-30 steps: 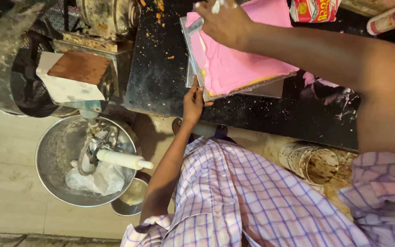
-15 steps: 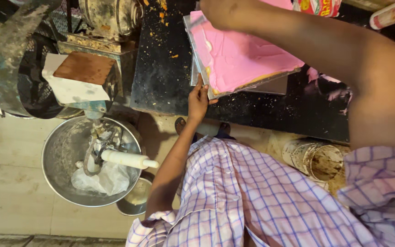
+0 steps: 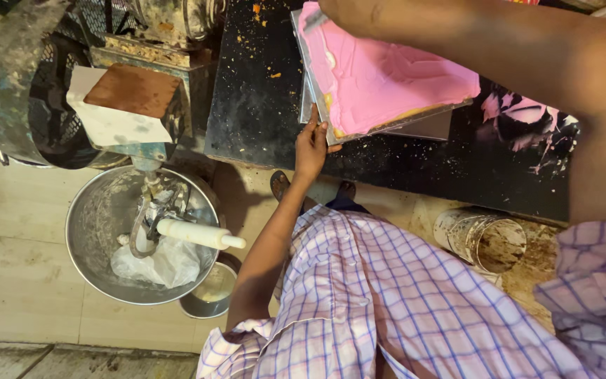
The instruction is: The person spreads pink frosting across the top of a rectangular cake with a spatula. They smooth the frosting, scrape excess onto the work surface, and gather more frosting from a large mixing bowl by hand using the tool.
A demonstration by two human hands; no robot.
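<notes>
Head view: left hand (image 3: 311, 146) steadies pink-iced tray (image 3: 387, 77), right hand (image 3: 341, 10) atop.

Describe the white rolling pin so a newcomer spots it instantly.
Find the big steel mixing bowl on the floor, left of the black worktop. Lying across it, beside the mixer attachment, is the rolling pin: the only smooth white cylinder, with a knob handle pointing right.

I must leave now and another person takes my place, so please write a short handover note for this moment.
Left hand: grips the near corner of the metal tray on the black table.
Right hand: at the tray's far corner, mostly cut off by the frame; grip unclear.
Done: pink icing covers the top of the slab.
Left: the yellow side by the left hand is bare.
</notes>
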